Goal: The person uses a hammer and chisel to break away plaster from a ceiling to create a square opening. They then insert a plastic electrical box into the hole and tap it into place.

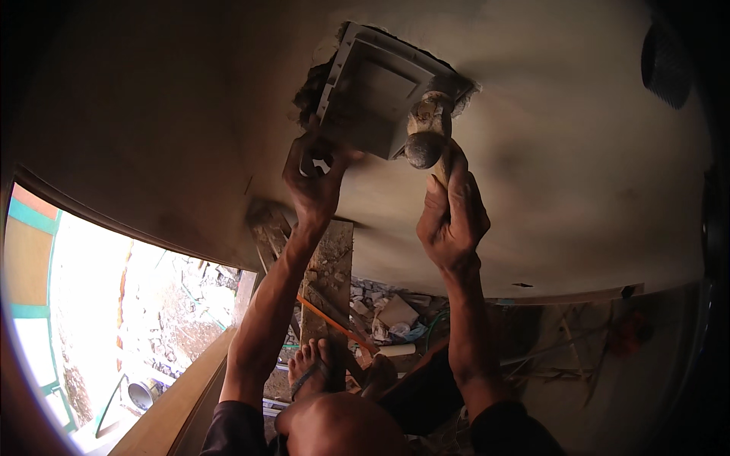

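A grey square box (374, 90) sits in a rough hole broken into the plastered wall (578, 175), tilted with one corner sticking out. My left hand (313, 176) is raised to the box's lower left corner and grips a small dark tool there. My right hand (450, 214) holds a hammer by its handle. The rounded metal hammer head (426, 131) rests against the box's lower right edge.
Below, my bare feet (308, 366) stand on a wooden plank (328, 280). Rubble and scraps (391, 311) lie on the floor beneath. A bright opening (114, 319) with a wooden frame (179, 403) is at the lower left.
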A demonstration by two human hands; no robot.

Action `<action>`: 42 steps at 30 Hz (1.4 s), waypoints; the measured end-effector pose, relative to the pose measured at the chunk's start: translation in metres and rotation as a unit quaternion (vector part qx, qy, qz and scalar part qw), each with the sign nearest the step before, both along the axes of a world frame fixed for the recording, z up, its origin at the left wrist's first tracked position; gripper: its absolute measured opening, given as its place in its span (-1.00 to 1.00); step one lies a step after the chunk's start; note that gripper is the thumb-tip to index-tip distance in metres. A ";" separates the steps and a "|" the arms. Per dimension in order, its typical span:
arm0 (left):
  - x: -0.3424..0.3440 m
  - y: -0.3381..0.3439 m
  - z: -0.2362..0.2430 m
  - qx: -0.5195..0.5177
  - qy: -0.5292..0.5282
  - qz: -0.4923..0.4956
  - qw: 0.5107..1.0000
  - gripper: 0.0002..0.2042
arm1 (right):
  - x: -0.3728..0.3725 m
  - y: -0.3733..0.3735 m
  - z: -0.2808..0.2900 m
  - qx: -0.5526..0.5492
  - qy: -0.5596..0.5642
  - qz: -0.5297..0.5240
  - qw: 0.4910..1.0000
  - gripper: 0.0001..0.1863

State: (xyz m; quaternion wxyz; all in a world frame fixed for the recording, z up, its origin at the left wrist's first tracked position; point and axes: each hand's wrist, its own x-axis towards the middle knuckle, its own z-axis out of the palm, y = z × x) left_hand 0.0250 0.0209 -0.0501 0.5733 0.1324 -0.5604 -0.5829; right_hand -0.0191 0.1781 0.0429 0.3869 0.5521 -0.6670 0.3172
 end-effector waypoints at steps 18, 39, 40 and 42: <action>-0.010 0.003 -0.005 0.011 -0.033 0.048 0.998 -0.29 | -0.001 0.004 0.005 0.004 -0.009 -0.030 0.999 -0.52; -0.007 0.002 -0.010 0.004 -0.044 0.064 0.997 -0.35 | 0.000 -0.025 0.009 -0.019 0.012 0.011 1.000 -0.51; -0.009 0.003 -0.010 0.014 -0.040 0.060 0.997 -0.37 | 0.002 -0.018 0.007 0.002 -0.001 0.005 1.000 -0.51; -0.010 0.004 -0.010 0.013 -0.030 0.064 0.997 -0.46 | 0.006 -0.008 0.003 0.024 -0.023 0.001 0.999 -0.53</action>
